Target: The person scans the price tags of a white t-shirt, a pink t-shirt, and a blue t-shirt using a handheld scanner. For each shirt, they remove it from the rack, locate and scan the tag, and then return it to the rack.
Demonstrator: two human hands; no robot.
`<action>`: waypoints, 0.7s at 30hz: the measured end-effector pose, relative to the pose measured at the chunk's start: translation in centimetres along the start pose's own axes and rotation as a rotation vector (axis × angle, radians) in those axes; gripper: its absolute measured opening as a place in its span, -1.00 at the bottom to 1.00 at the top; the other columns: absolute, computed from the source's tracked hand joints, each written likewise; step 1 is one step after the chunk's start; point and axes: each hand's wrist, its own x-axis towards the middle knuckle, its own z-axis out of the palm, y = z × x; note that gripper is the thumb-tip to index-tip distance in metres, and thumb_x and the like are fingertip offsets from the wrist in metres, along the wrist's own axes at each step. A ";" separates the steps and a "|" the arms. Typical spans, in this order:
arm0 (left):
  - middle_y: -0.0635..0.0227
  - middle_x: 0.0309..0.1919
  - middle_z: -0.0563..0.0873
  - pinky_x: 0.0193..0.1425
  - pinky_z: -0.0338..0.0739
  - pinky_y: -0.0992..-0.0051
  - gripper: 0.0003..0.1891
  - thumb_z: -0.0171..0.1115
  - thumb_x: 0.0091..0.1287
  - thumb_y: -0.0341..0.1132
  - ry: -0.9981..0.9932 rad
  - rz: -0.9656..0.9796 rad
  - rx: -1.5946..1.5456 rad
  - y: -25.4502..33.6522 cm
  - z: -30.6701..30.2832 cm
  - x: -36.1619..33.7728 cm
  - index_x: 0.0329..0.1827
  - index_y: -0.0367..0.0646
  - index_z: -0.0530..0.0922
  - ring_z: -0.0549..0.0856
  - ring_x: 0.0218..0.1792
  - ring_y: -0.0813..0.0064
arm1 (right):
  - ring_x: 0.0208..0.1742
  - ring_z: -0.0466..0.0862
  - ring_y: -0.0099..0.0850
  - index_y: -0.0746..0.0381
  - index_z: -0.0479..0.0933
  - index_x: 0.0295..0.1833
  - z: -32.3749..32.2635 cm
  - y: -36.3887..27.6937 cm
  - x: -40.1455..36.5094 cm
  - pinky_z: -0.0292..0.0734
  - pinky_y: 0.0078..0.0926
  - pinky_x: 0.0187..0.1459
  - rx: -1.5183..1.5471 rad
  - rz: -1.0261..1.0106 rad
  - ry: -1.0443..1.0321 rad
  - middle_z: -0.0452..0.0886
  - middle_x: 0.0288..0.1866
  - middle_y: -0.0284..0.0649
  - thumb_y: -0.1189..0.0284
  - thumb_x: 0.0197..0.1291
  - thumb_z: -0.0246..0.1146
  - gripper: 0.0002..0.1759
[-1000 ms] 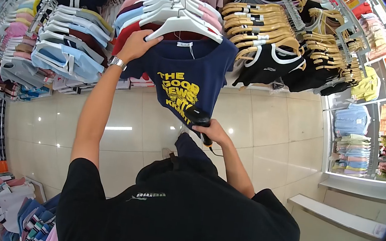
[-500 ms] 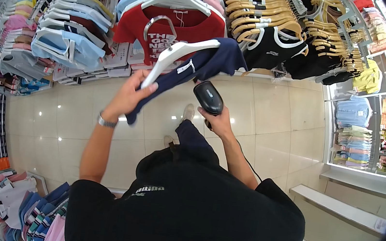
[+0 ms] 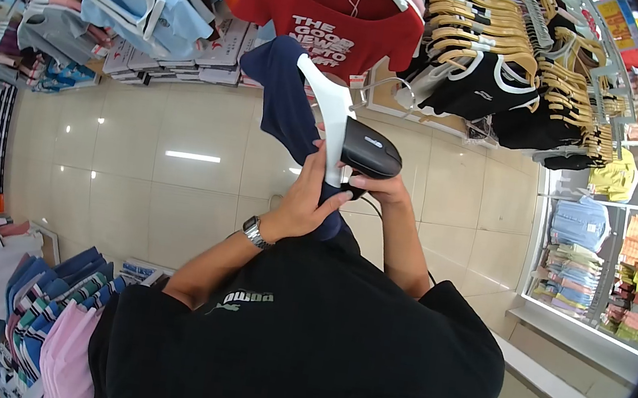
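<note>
My left hand [image 3: 304, 203], with a metal-banded watch [image 3: 254, 230] at the wrist, is closed round one end of a white hanger [image 3: 333, 112]. A navy garment [image 3: 281, 105] hangs from that hanger, its cloth falling to the left and also below my fingers. The hanger's metal hook points to the right. In my right hand [image 3: 386, 188] is a black handheld barcode scanner [image 3: 372, 150] with a cord running down along my forearm. The scanner's head lies right beside the hanger, and my two hands are close together in front of my chest.
A red T-shirt [image 3: 338, 24] with white lettering hangs at the front rack, black garments on wooden hangers [image 3: 482, 31] beside it. Folded clothes fill white shelves [image 3: 552, 322] at right. More clothes [image 3: 65, 351] stand at lower left. Below lies a tiled floor [image 3: 118, 161].
My left hand has brought the hanger right and closer to my body, turning it so the hook faces right. Hanger and scanner are now side by side. The camera view has shifted.
</note>
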 end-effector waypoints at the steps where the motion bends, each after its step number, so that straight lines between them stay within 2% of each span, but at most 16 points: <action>1: -0.23 0.46 0.17 0.52 0.21 0.20 -0.12 0.26 0.42 -0.29 -0.057 -0.076 -0.078 -0.1 0.0 -0.5 0.60 -0.42 -0.13 0.29 0.45 -0.11 | 0.13 0.66 -0.29 0.37 0.41 0.38 0.4 -0.7 0.1 0.54 -0.28 0.21 0.013 0.008 -0.033 0.62 0.23 -0.06 0.64 -0.10 0.45 -0.19; 4: -0.26 0.45 0.19 0.45 0.32 0.15 -0.11 0.28 0.41 -0.26 -0.143 0.094 0.265 -0.6 -0.4 -1.3 0.59 -0.45 -0.11 0.34 0.38 -0.15 | 0.14 0.66 -0.28 0.35 0.41 0.38 -0.7 -1.3 -0.2 0.53 -0.27 0.23 -0.115 0.047 -0.119 0.62 0.24 -0.07 0.64 -0.09 0.48 -0.19; 5: -0.14 0.29 0.48 0.32 0.45 0.20 -0.30 0.32 0.37 -0.31 -0.063 0.117 0.240 -0.4 -0.5 -1.6 0.51 -0.38 0.25 0.51 0.23 -0.07 | 0.15 0.66 -0.27 0.34 0.41 0.38 -1.2 -1.5 -0.3 0.53 -0.27 0.23 -0.187 0.062 -0.145 0.63 0.24 -0.07 0.64 -0.08 0.49 -0.19; 8: 0.13 0.04 0.69 0.21 0.48 0.24 -0.54 0.36 0.30 -0.29 -0.146 0.277 0.257 -1.0 -3.7 -2.1 0.26 -0.20 0.59 0.65 0.00 0.11 | 0.17 0.64 -0.32 0.31 0.42 0.37 0.1 -3.8 -0.7 0.51 -0.29 0.24 -0.264 0.188 -0.134 0.65 0.23 -0.11 0.63 -0.08 0.52 -0.20; 9: 0.29 -0.21 0.76 0.18 0.49 0.27 -0.77 0.38 0.26 -0.34 0.070 0.181 0.215 -0.1 -4.0 -1.9 -0.02 -0.10 0.74 0.70 -0.15 0.19 | 0.16 0.63 -0.36 0.31 0.43 0.36 -0.4 -3.7 -0.9 0.51 -0.32 0.23 -0.390 0.135 -0.128 0.66 0.21 -0.14 0.62 -0.07 0.53 -0.20; 11: 0.23 -0.08 0.72 0.20 0.48 0.24 -0.70 0.40 0.26 -0.32 0.256 0.270 0.380 -0.7 -7.0 -1.0 0.06 -0.12 0.69 0.67 -0.03 0.16 | 0.15 0.63 -0.41 0.30 0.43 0.35 -0.6 -4.0 -1.0 0.50 -0.36 0.22 -0.557 0.048 -0.124 0.68 0.19 -0.17 0.61 -0.08 0.55 -0.20; 13: 0.18 0.06 0.66 0.24 0.47 0.21 -0.61 0.43 0.25 -0.25 0.415 0.223 0.549 -1.1 -10.2 1.5 0.12 -0.15 0.64 0.62 0.08 0.12 | 0.15 0.62 -0.42 0.30 0.43 0.36 -1.0 -4.2 -1.3 0.50 -0.38 0.22 -0.699 0.007 -0.132 0.69 0.18 -0.17 0.60 -0.08 0.56 -0.19; 15: 0.16 0.17 0.60 0.26 0.45 0.19 -0.55 0.45 0.23 -0.19 0.356 0.181 0.549 -2.7 -13.3 3.6 0.15 -0.16 0.60 0.58 0.15 0.11 | 0.14 0.62 -0.42 0.30 0.41 0.37 -0.8 -5.0 -1.2 0.50 -0.38 0.22 -0.725 -0.010 -0.179 0.69 0.16 -0.17 0.61 -0.09 0.57 -0.17; 16: 0.17 0.14 0.61 0.26 0.44 0.19 -0.54 0.46 0.22 -0.17 0.292 0.155 0.505 -3.5 -14.1 4.1 0.14 -0.15 0.61 0.58 0.14 0.11 | 0.14 0.61 -0.42 0.30 0.41 0.38 -0.6 -5.5 -1.2 0.50 -0.38 0.22 -0.740 -0.020 -0.203 0.69 0.15 -0.17 0.61 -0.09 0.57 -0.16; 18: 0.18 0.10 0.64 0.26 0.43 0.21 -0.53 0.47 0.20 -0.13 0.163 0.108 0.413 -4.6 -15.1 5.0 0.11 -0.14 0.61 0.59 0.13 0.12 | 0.13 0.61 -0.42 0.31 0.40 0.39 -0.7 -6.4 -1.4 0.50 -0.39 0.21 -0.684 0.196 -0.102 0.69 0.14 -0.17 0.60 -0.11 0.58 -0.14; 20: 0.21 0.05 0.67 0.24 0.43 0.22 -0.55 0.47 0.20 -0.13 0.058 0.182 0.461 -5.0 -15.3 5.9 0.09 -0.13 0.62 0.59 0.12 0.13 | 0.12 0.61 -0.43 0.32 0.39 0.39 -1.6 -6.7 -1.5 0.50 -0.40 0.20 -0.697 0.207 -0.070 0.68 0.13 -0.19 0.60 -0.12 0.59 -0.12; 21: 0.23 0.02 0.69 0.24 0.43 0.23 -0.56 0.47 0.20 -0.13 0.003 0.216 0.484 -5.0 -15.3 6.3 0.07 -0.13 0.62 0.59 0.12 0.14 | 0.12 0.61 -0.43 0.32 0.39 0.39 -2.3 -6.4 -1.2 0.50 -0.40 0.20 -0.739 0.115 -0.095 0.68 0.12 -0.19 0.60 -0.13 0.59 -0.12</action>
